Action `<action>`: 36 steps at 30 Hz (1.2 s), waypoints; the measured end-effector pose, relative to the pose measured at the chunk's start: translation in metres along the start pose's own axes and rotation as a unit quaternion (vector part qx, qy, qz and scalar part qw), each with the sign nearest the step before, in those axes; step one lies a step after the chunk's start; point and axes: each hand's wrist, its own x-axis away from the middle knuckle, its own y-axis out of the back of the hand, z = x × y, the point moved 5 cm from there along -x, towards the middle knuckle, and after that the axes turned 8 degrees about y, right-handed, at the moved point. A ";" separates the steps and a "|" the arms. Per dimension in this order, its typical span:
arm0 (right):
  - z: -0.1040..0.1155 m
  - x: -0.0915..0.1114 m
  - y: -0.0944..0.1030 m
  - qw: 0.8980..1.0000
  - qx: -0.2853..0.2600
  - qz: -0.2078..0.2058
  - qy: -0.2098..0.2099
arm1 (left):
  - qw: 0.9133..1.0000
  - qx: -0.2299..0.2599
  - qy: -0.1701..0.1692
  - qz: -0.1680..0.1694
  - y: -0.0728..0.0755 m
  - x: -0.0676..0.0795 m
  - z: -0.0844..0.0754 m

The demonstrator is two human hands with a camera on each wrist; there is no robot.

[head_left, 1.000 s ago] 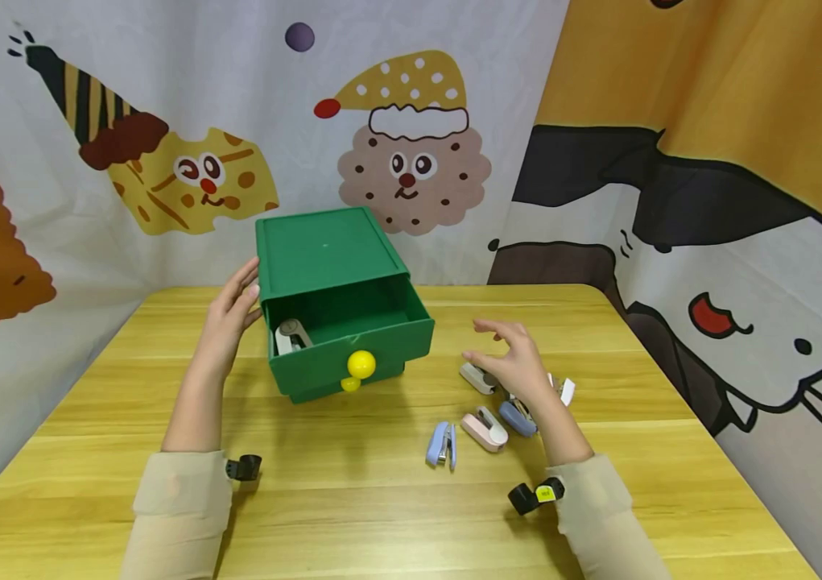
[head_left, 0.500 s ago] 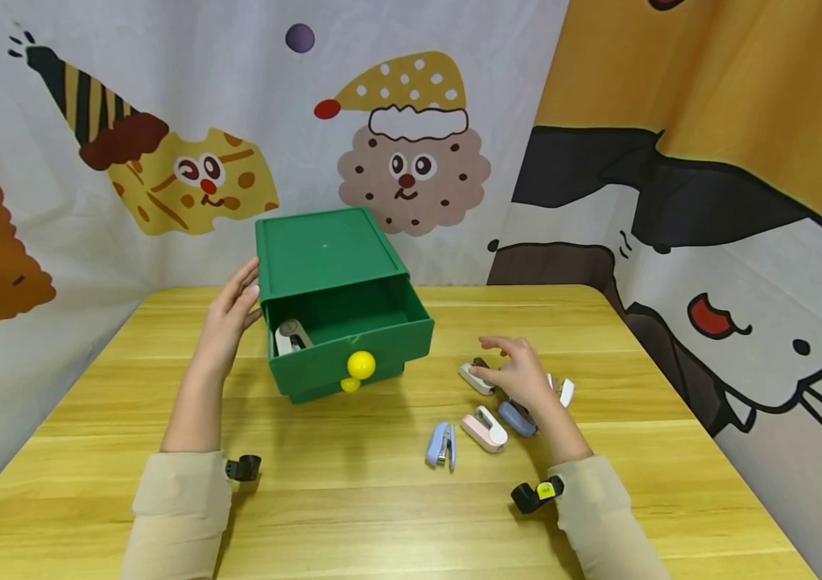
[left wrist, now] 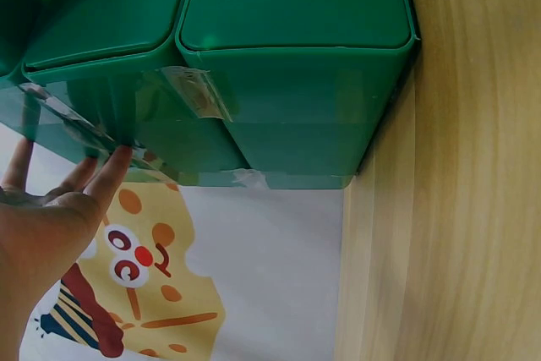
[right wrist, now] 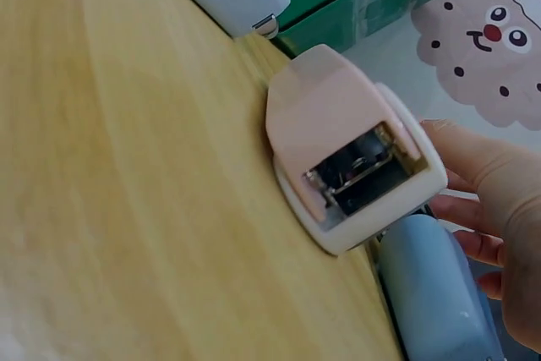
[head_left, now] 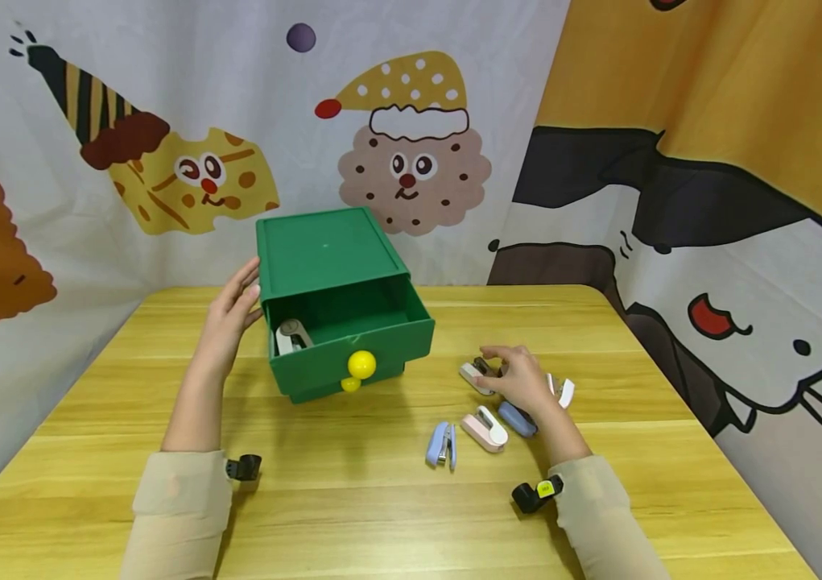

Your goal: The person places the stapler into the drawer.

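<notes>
Fingers of my left hand (head_left: 229, 318) rest extended against the left side of the green drawer box (head_left: 331, 250); the left wrist view shows them on its taped wall (left wrist: 287, 90). Its upper drawer (head_left: 353, 342) is pulled out, and a light-coloured stapler (head_left: 293, 334) lies inside at the left. To the right, my right hand (head_left: 522, 379) holds a white stapler (head_left: 474, 377) with a dark top, thumb on the near side and index finger on the far side. Below that hand lie a blue stapler (head_left: 518, 419) and a pink-and-white stapler (head_left: 483, 431).
A light-blue stapler (head_left: 442, 445) lies nearest the front. Another white stapler (head_left: 565, 392) sits partly behind my right wrist. Yellow round knobs (head_left: 361, 365) stick out from the drawers. A printed cloth (head_left: 237, 64) hangs behind the wooden table (head_left: 353, 515).
My right hand has come down onto the white stapler, its thumb and index finger drawing closer together. My left hand and the drawer box stay in place.
</notes>
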 end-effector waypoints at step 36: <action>-0.003 0.002 -0.006 1.000 0.008 -0.021 -0.006 | 1.000 -0.001 0.003 -0.003 0.000 0.001 -0.002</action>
